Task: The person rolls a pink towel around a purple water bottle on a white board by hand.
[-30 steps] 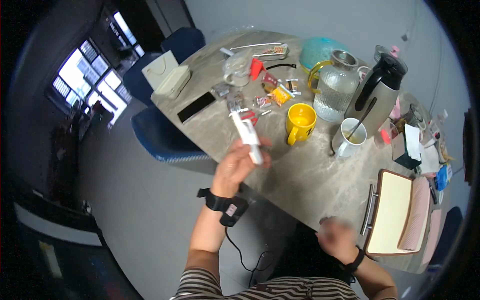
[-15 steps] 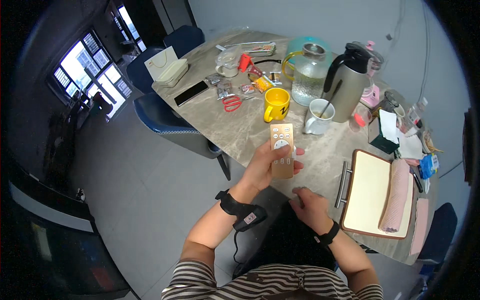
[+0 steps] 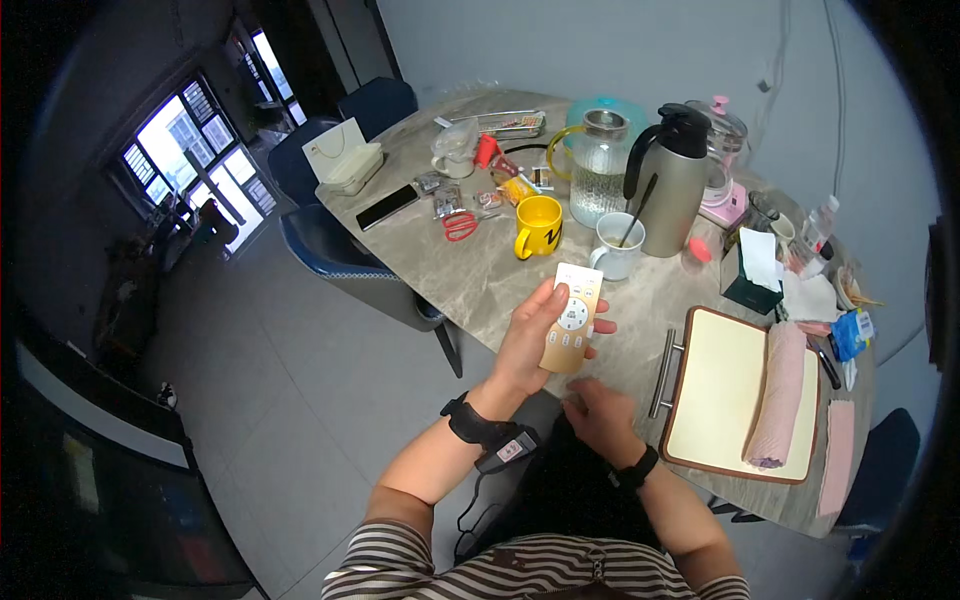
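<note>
A gold remote control (image 3: 566, 345) with white buttons is gripped in my left hand (image 3: 522, 345). My thumb lies on the remote's face beside its round white pad, and my fingertips show along its right edge. Lower down, by the near edge of the table, my right hand (image 3: 604, 418) holds nothing that I can see. Its thumb and forefinger are apart, while the other fingers are partly hidden. Just beyond the remote stand a white mug (image 3: 615, 262) with a dark-handled utensil in it and a yellow mug (image 3: 541, 232).
On the marbled table (image 3: 470, 285) are a glass pitcher (image 3: 598, 185), a grey thermal jug (image 3: 668, 205), red scissors (image 3: 460, 227), a black phone (image 3: 387, 207) and small packets. At right, a rolled pink cloth (image 3: 778, 400) lies on a cream tray (image 3: 705, 400) near a tissue box (image 3: 748, 280).
The remote has tilted clockwise in my left hand, and my thumb has moved from its lower face to its upper left side. The whole view has shifted slightly.
</note>
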`<state>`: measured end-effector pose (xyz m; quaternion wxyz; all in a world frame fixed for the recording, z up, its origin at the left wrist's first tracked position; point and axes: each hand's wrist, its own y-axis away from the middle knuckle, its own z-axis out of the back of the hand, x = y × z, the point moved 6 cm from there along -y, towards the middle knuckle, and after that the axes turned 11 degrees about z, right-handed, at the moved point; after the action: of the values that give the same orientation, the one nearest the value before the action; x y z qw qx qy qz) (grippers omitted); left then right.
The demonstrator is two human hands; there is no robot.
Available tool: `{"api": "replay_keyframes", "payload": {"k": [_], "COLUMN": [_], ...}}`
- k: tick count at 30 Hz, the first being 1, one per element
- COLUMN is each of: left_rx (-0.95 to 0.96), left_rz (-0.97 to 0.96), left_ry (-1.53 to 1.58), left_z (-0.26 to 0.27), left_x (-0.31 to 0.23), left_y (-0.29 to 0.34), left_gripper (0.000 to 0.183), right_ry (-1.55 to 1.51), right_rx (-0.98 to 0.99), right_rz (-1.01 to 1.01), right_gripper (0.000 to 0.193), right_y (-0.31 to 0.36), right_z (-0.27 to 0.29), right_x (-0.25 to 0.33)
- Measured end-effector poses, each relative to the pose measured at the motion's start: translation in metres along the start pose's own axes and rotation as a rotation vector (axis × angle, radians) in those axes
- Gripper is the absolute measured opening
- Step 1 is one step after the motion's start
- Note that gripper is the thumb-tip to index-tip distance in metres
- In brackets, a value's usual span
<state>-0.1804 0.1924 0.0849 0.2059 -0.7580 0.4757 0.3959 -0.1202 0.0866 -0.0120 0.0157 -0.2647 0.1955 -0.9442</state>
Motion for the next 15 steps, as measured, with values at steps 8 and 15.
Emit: {"api": "replay_keyframes", "payload": {"k": [8, 15], "left_rx": [-0.067, -0.131], "left_rz": [0.013, 0.036], "left_ry": [0.041, 0.024], "left_z": [0.013, 0.026], "left_x": [0.031, 0.079], "left_y": [-0.009, -0.015], "left_gripper": [0.036, 0.037], "right_ry": [-0.493, -0.855], "right_rx": [-0.064, -0.128], "right_rz": [-0.141, -0.212], "right_gripper": [0.018, 0.018], "right_y": [0.007, 0.008], "right_z": [0.003, -0.011], "right_x": [-0.010, -0.032]}}
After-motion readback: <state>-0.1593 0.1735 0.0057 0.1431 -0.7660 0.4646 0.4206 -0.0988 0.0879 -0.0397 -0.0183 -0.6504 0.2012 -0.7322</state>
